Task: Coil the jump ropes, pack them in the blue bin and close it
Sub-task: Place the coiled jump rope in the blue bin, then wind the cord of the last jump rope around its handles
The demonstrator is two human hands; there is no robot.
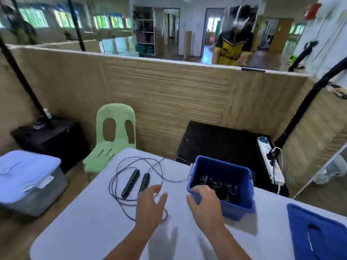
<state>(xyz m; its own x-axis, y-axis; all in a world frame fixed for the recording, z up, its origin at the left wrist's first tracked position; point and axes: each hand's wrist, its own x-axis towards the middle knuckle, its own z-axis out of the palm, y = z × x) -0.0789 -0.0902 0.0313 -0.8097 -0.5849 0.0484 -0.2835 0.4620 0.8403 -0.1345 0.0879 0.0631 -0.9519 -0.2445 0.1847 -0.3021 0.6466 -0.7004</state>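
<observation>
Reaching with spread fingers, the left hand (150, 205) hovers over the jump rope (130, 182), which lies loose near the table's (93, 228) far left edge. The right hand (204, 201) grips the blue bin's (238, 211) near corner. The cord looks light and floppy, so it is best taken by the stiff handles (145, 181).

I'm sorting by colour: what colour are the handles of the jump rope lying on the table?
Black; the handles show best in the head view.

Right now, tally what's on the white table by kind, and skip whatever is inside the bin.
Blue bin: 1
Blue lid: 1
Black rope handles: 2
Total: 4
</observation>
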